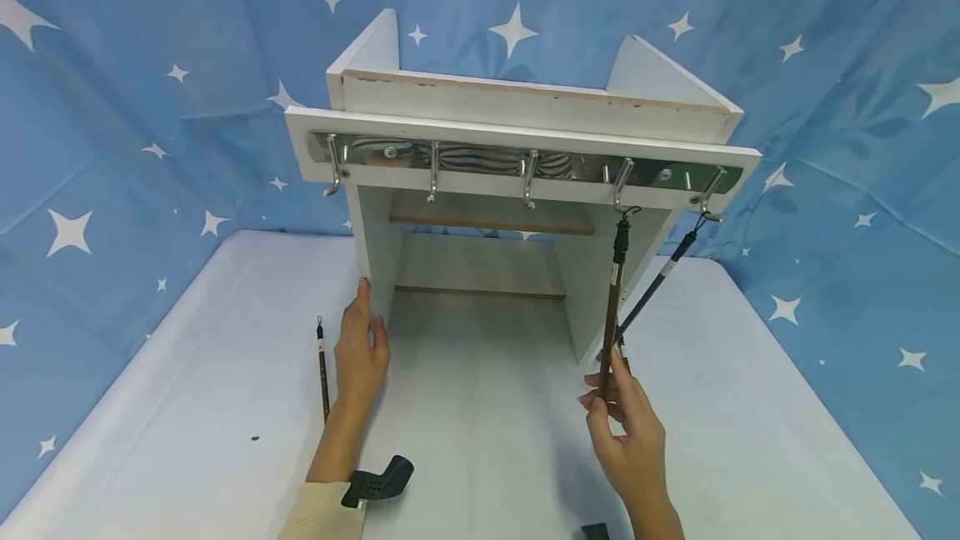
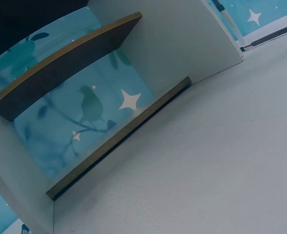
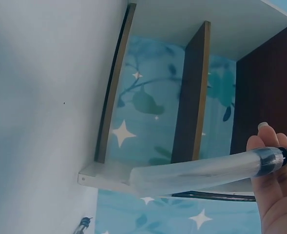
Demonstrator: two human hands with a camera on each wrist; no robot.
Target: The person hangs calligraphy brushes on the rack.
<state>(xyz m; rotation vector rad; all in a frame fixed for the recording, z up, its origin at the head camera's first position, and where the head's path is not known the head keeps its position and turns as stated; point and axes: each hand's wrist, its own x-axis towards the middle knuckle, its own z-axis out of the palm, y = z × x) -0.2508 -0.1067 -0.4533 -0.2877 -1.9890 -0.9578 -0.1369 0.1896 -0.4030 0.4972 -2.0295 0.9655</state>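
My right hand (image 1: 632, 436) pinches the lower end of a brown calligraphy brush (image 1: 612, 290), whose loop is on the fourth hook (image 1: 624, 183) of the white rack. In the right wrist view, my fingers are at the brush's black and silver collar (image 3: 275, 160), and a clear plastic cap (image 3: 197, 173) extends from it. A second, dark brush (image 1: 660, 277) hangs slanting from the rightmost hook (image 1: 711, 194). My left hand (image 1: 360, 365) rests with extended fingers against the left side panel (image 1: 375, 248) of the white shelf unit. A third brush (image 1: 322, 369) lies left of that hand.
Three hooks to the left, including the leftmost hook (image 1: 333, 165), hold nothing. Another brush (image 2: 270, 36) lies on the white tabletop beyond the right panel. Crossboards (image 1: 480, 292) span the unit. A blue starry cloth (image 1: 150, 40) hangs behind.
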